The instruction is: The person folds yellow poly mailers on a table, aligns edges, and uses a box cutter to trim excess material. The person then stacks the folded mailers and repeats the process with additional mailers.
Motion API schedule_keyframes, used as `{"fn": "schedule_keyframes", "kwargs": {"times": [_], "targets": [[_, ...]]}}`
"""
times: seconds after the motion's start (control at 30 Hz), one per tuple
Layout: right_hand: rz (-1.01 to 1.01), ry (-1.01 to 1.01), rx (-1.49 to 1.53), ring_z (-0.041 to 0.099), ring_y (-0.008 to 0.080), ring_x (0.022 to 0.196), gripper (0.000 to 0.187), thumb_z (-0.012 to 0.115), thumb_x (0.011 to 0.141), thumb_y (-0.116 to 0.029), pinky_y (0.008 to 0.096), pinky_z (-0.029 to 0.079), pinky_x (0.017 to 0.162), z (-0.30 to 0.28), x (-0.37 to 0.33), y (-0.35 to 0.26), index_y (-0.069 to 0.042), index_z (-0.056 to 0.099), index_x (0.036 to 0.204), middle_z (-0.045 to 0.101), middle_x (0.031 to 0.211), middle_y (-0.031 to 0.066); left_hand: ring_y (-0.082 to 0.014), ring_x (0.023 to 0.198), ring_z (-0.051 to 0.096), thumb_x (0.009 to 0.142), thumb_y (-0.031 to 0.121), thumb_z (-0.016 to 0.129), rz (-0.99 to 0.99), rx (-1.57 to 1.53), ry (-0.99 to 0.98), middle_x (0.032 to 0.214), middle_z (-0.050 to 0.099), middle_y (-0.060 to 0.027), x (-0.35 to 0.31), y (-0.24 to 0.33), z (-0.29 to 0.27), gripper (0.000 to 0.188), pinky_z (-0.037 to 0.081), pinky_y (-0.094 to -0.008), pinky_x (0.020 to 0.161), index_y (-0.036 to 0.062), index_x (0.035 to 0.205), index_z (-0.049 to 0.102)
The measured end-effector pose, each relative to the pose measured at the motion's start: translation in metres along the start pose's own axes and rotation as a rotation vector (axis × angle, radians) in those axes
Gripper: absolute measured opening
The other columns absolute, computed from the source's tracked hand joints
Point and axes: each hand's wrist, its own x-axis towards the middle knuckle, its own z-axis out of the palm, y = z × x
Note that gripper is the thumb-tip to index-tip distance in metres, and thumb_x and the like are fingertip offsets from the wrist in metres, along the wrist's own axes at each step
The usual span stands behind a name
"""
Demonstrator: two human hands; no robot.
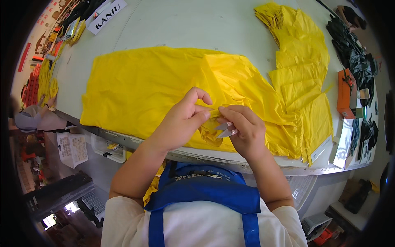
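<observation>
A wide piece of yellow fabric (135,90) lies spread on the table in front of me, its right part folded over and bunched up. My left hand (179,121) pinches a gathered edge of this fabric between thumb and fingers, with the index finger bent above. Close beside it, my right hand (250,131) holds the same edge at its thumb and index fingertips. Tucked in the right palm is a small pair of thread snips (224,131), two pointed metal blades sticking out toward the left. The handles are hidden by the fingers.
A long stack of folded yellow fabric (302,53) curves along the table's right side. Beyond it stand an orange box (346,92) and dark green cloth (349,45). A white sign (106,16) is at the far left; another person (35,117) works at the left edge.
</observation>
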Motion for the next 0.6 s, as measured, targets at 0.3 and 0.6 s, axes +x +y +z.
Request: {"fn": "schedule_keyframes", "kwargs": {"times": [0.3,0.6], "targets": [[-0.068,-0.054,-0.083,0.061,0.0238,0.065,0.027,0.068,0.063,0.001,0.0312,0.049,0.056,0.01,-0.003,-0.036,-0.005,0.062,0.089,0.061,0.08,0.0078,-0.0024,0.069,0.041,0.091,0.005,0.053,0.03,0.025,0.024,0.074,0.049,0.0031,-0.017,-0.005,-0.015,0.012,0.034,-0.0183,0.062,0.009,0.096,0.044],[0.122,-0.07,0.105,0.053,0.0239,0.074,0.037,0.067,0.081,-0.017,0.032,0.044,0.065,-0.034,0.003,-0.011,-0.001,0.054,0.112,0.054,0.092,0.0126,-0.0022,0.069,0.038,0.09,0.005,0.055,-0.002,-0.136,-0.012,0.073,0.044,0.0044,-0.025,-0.003,-0.022,0.013,0.031,-0.018,0.06,0.0109,0.094,0.043]]}}
